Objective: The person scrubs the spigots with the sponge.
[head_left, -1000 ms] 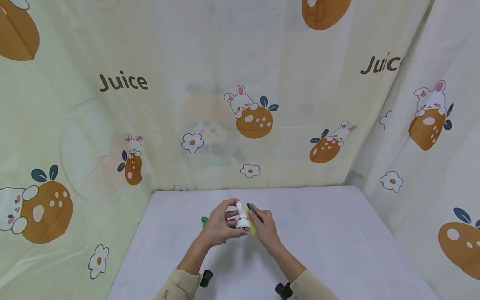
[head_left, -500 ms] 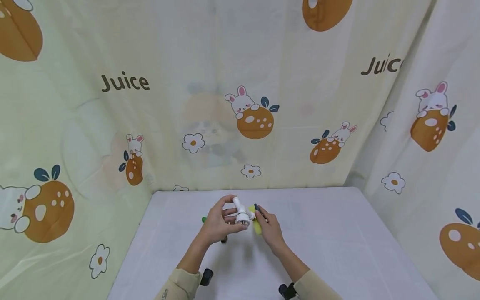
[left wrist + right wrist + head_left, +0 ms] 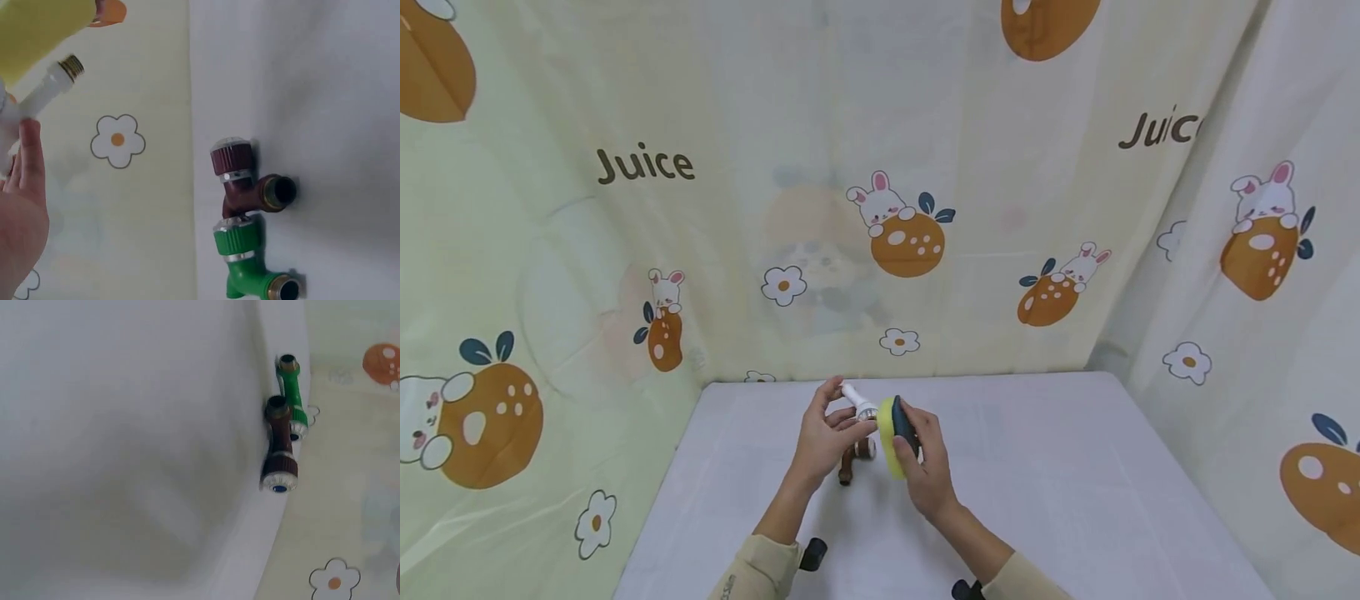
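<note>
My left hand (image 3: 820, 435) holds a white plastic tap (image 3: 860, 406) up over the table, pinched between thumb and fingertips. In the left wrist view the threaded brass end of that tap (image 3: 44, 94) points up and right, close by the yellow sponge (image 3: 47, 31). My right hand (image 3: 929, 462) grips a scrubbing sponge, yellow with a dark blue back (image 3: 887, 439), whose yellow face is turned to the tap. Below the hands a brown tap (image 3: 853, 461) lies on the table. Beside it is a green tap (image 3: 247, 265), hidden in the head view.
A white-covered table (image 3: 1037, 492) lies under both hands. A patterned curtain (image 3: 820, 333) hangs along its far edge and both sides. The brown and green taps rest near the far edge in the wrist views. Black wrist mounts (image 3: 813, 554) sit at the cuffs.
The white tap has tilted and moved left and up with my left hand. My right hand has turned the sponge so its yellow side shows more. The brown tap has come into sight.
</note>
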Demonstrator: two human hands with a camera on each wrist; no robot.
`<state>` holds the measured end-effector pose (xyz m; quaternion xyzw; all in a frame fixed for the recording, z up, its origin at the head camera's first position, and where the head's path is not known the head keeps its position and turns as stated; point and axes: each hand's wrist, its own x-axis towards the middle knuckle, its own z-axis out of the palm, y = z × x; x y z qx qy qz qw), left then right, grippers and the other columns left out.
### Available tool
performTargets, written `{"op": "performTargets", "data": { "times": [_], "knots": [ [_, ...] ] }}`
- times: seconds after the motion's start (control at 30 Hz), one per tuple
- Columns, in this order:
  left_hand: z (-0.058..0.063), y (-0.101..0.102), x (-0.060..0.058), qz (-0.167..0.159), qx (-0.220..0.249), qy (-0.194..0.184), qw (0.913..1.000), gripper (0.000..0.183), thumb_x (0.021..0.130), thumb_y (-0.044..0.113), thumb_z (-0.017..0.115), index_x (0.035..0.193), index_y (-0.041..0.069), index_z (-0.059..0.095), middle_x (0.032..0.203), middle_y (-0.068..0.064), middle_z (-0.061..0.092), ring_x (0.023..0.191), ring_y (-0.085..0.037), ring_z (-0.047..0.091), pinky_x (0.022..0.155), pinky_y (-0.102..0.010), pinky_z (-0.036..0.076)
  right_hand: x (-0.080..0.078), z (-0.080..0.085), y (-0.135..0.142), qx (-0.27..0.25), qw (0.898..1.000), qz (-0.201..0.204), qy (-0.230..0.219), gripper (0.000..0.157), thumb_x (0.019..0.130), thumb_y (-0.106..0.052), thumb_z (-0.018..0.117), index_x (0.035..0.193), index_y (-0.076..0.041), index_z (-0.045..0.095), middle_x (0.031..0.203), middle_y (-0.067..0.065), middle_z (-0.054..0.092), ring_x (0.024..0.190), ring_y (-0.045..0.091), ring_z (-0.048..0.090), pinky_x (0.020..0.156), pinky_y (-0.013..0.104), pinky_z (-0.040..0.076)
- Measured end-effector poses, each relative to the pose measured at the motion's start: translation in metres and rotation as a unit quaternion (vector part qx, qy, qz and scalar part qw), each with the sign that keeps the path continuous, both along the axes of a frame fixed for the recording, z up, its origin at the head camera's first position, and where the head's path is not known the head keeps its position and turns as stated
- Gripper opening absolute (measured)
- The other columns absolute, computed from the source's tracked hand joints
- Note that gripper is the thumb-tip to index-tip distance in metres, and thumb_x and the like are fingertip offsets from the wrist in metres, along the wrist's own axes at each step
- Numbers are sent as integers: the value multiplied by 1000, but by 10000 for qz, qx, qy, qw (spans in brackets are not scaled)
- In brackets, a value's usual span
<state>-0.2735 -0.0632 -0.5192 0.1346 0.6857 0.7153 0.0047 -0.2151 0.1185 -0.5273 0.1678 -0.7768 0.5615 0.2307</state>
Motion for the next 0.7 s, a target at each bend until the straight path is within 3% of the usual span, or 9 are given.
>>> {"op": "performTargets", "data": {
  "times": [0.1,0.23,0.37,0.53,0.63,0.7],
  "knots": [
    [0,0,-1,-223,123,115,9996,85,73,24,85,144,27,38,136,-12,42,111,-25,62,84,-32,54,3,3,-6,119,9998,100,122,50,97,-6,51,145,-4,38,127,14,41,102,20,44,77,25,46],
    [-1,-2,0,-372,291,68,9989,81,73,21,85,142,27,43,130,-14,53,109,-25,64,83,-32,54,-7,-15,-6,231,9997,13,-67,50,99,-13,51,147,-13,39,125,11,40,103,19,43,76,25,44],
    [0,-1,1,-229,393,-26,9990,82,70,22,87,140,29,45,125,-12,60,107,-25,65,83,-34,54,-18,-32,-3,469,9986,-140,-191,51,100,-24,52,148,-25,37,127,5,37,102,15,43,76,24,46],
    [1,0,2,-14,378,-44,9993,82,69,22,87,140,27,45,128,-11,53,106,-24,65,82,-33,54,-20,-37,-1,905,9951,-394,57,54,98,-30,55,148,-26,37,129,5,37,102,15,44,73,26,49],
    [1,1,1,79,415,20,9991,82,70,21,87,140,23,45,130,-12,47,106,-26,65,81,-33,54,-21,-37,0,1357,9877,-693,349,55,97,-33,57,147,-23,39,130,9,38,105,17,44,74,31,49],
    [1,3,1,158,457,60,9988,81,70,22,87,139,21,45,130,-13,44,106,-27,65,81,-34,55,-22,-39,1,1818,9767,-965,603,56,96,-35,58,147,-21,40,129,13,39,107,20,44,76,35,49]
  ]
}}
